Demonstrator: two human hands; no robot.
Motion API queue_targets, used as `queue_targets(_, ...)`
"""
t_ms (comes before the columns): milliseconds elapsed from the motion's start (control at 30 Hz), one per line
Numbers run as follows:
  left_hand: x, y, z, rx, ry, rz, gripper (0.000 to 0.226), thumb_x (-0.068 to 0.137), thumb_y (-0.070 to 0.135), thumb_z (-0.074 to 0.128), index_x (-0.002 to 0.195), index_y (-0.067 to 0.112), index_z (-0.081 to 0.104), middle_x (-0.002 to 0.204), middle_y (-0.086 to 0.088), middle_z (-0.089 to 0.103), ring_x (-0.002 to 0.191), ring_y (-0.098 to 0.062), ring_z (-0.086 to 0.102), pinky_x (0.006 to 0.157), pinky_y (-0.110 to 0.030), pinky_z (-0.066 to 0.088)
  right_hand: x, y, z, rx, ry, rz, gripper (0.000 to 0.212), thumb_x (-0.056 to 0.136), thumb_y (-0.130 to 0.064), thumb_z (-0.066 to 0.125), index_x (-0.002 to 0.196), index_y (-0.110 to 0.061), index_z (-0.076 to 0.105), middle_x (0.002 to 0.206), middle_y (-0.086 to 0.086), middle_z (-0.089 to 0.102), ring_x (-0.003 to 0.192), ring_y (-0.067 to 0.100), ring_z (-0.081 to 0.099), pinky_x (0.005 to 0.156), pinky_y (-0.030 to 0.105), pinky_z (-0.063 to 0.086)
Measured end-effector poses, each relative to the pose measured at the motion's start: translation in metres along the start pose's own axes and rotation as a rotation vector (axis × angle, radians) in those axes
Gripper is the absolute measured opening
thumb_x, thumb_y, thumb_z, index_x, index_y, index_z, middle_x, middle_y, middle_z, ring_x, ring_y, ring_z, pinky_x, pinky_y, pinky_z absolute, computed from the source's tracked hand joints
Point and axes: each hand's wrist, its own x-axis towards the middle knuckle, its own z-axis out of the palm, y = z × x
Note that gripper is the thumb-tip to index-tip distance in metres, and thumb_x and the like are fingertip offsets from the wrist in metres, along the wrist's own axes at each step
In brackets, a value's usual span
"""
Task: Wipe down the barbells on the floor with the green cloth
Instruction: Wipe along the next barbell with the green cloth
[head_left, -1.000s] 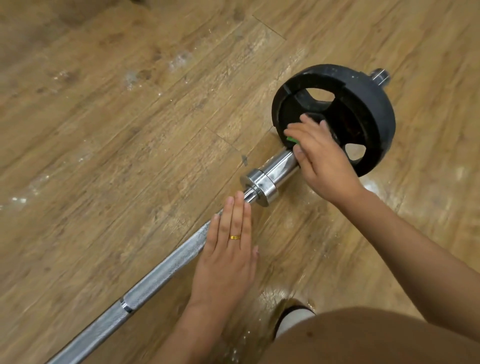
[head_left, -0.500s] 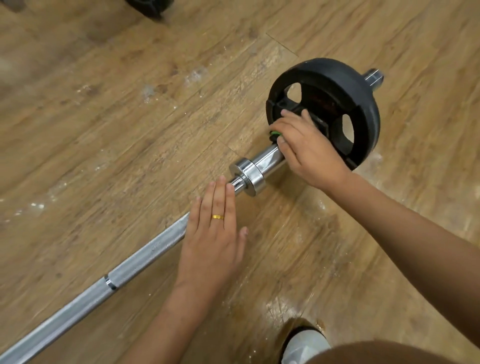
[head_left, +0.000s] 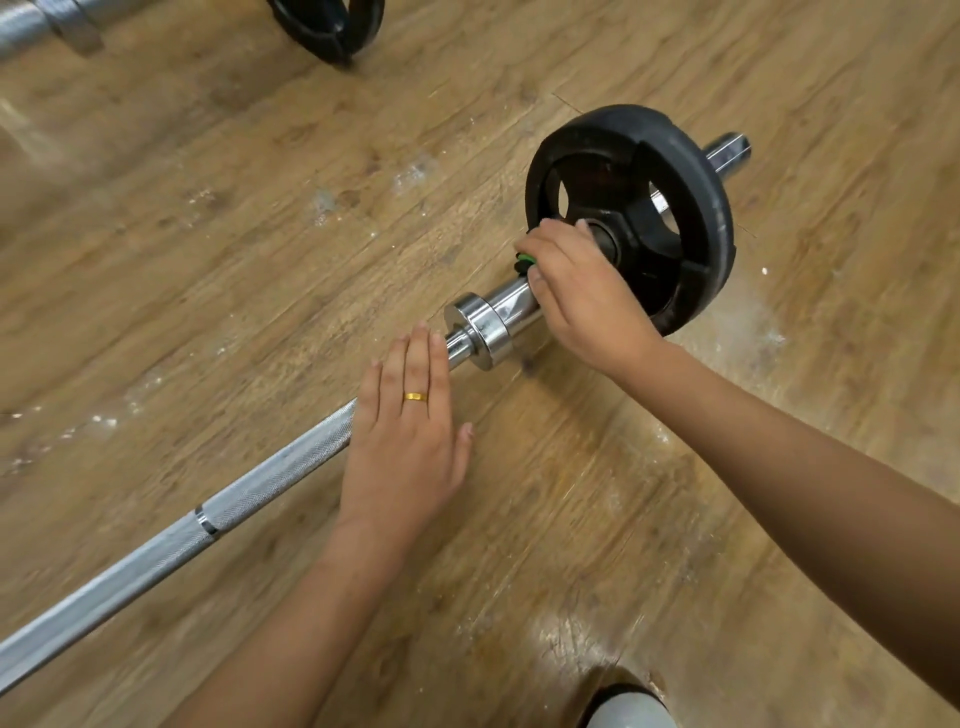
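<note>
While the long barbell (head_left: 156, 553) lies slanted on the wooden floor (head_left: 208, 234), from the lower left of the frame up to the upper right, a person bends over it with both hands. The right hand (head_left: 582, 296) is right of the middle, on the thick shiny part of the bar, just beside the black plate (head_left: 691, 208). Its grip is closed. The fingers curl down round the green cloth (head_left: 525, 260), and only a small bit of green peeks out by the fingertips. The cloth is at the bar, between the plate and the round silver collar (head_left: 475, 330).

The left hand (head_left: 405, 447) lies flat over the thin rough part of the bar, in the middle of the frame. Its grip is wide open, with the fingers straight and close together, and it holds nothing. One finger has a gold ring (head_left: 416, 396).

A second barbell (head_left: 31, 23) and a second plate (head_left: 327, 26) show at the upper left edge. The tip of a shoe (head_left: 628, 709) shows at the bottom edge.
</note>
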Motion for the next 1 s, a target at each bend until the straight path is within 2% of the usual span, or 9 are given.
queue_targets(67, 0.002, -0.003, 0.003, 0.015, 0.002, 0.0, 0.093, 0.095, 0.046, 0.056, 0.158, -0.006, 0.01, 0.162, -0.025, 0.02, 0.15, -0.038, 0.022, 0.125, -0.05, 0.014, 0.007, 0.006, -0.003, -0.001, -0.011, 0.026, 0.036, 0.105, -0.017, 0.039, 0.135, -0.005, 0.056, 0.131, 0.01, 0.056, 0.132, 0.022, 0.046, 0.124, 0.038, 0.013)
queue_targets(167, 0.005, -0.007, 0.004, 0.02, -0.001, -0.001, 0.094, 0.094, 0.045, 0.055, 0.158, -0.006, 0.008, 0.163, -0.026, 0.018, 0.15, -0.038, 0.02, 0.125, -0.05, 0.014, 0.014, 0.004, -0.005, 0.022, 0.054, 0.118, 0.034, 0.104, -0.013, 0.041, 0.132, -0.003, 0.058, 0.131, 0.012, 0.058, 0.133, 0.023, 0.046, 0.124, 0.045, 0.019)
queue_targets(267, 0.009, -0.01, 0.004, 0.026, -0.008, -0.002, 0.093, 0.093, 0.043, 0.055, 0.157, -0.006, 0.009, 0.163, -0.026, 0.018, 0.15, -0.039, 0.021, 0.124, -0.052, 0.016, 0.012, -0.005, 0.002, 0.071, 0.018, 0.004, 0.032, 0.104, -0.011, 0.042, 0.13, -0.003, 0.058, 0.126, 0.008, 0.057, 0.127, 0.02, 0.049, 0.123, 0.044, 0.02)
queue_targets(367, 0.013, -0.014, 0.003, 0.029, -0.016, -0.01, 0.092, 0.093, 0.043, 0.055, 0.157, -0.006, 0.011, 0.163, -0.026, 0.019, 0.151, -0.038, 0.021, 0.124, -0.052, 0.016, 0.017, 0.0, 0.001, 0.045, -0.031, -0.067, 0.033, 0.105, -0.015, 0.041, 0.133, -0.006, 0.056, 0.128, 0.005, 0.057, 0.128, 0.017, 0.048, 0.124, 0.039, 0.014)
queue_targets(533, 0.023, -0.024, 0.0, 0.025, -0.047, -0.021, 0.093, 0.093, 0.045, 0.057, 0.157, -0.005, 0.013, 0.161, -0.024, 0.025, 0.148, -0.038, 0.028, 0.123, -0.052, 0.018, 0.036, -0.003, 0.004, 0.016, 0.069, 0.106, 0.035, 0.104, -0.014, 0.04, 0.133, -0.005, 0.057, 0.132, 0.01, 0.058, 0.138, 0.023, 0.042, 0.125, 0.044, 0.013)
queue_targets(667, 0.031, -0.034, -0.002, 0.014, -0.063, -0.031, 0.091, 0.092, 0.045, 0.057, 0.157, -0.005, 0.017, 0.159, -0.023, 0.03, 0.146, -0.037, 0.031, 0.124, -0.05, 0.016, 0.04, -0.013, 0.016, 0.039, -0.022, -0.108, 0.035, 0.104, -0.017, 0.04, 0.133, -0.007, 0.056, 0.13, 0.005, 0.057, 0.129, 0.018, 0.047, 0.123, 0.025, 0.002)
queue_targets(733, 0.036, -0.039, -0.004, 0.002, -0.079, -0.042, 0.091, 0.091, 0.046, 0.057, 0.157, -0.004, 0.018, 0.158, -0.022, 0.032, 0.144, -0.036, 0.033, 0.124, -0.05, 0.018, 0.052, -0.004, 0.012, 0.013, -0.024, -0.07, 0.035, 0.105, -0.019, 0.039, 0.135, -0.009, 0.055, 0.131, 0.005, 0.057, 0.13, 0.017, 0.047, 0.125, 0.032, 0.006)
queue_targets(833, 0.042, -0.046, -0.006, -0.011, -0.109, -0.045, 0.09, 0.092, 0.047, 0.054, 0.157, -0.003, 0.018, 0.157, -0.021, 0.034, 0.144, -0.035, 0.033, 0.123, -0.049, 0.019, 0.066, 0.002, 0.009, 0.028, 0.044, 0.106, 0.036, 0.105, -0.016, 0.039, 0.135, -0.008, 0.056, 0.134, 0.008, 0.056, 0.138, 0.02, 0.041, 0.125, 0.045, 0.013)
queue_targets(1000, 0.051, -0.057, -0.009, -0.073, -0.113, -0.055, 0.089, 0.093, 0.051, 0.051, 0.157, -0.003, 0.02, 0.155, -0.022, 0.037, 0.143, -0.035, 0.035, 0.122, -0.048, 0.023, 0.068, -0.016, 0.024, 0.102, -0.021, -0.06, 0.035, 0.105, -0.017, 0.04, 0.136, -0.01, 0.055, 0.131, 0.003, 0.056, 0.129, 0.015, 0.046, 0.123, 0.036, 0.008)
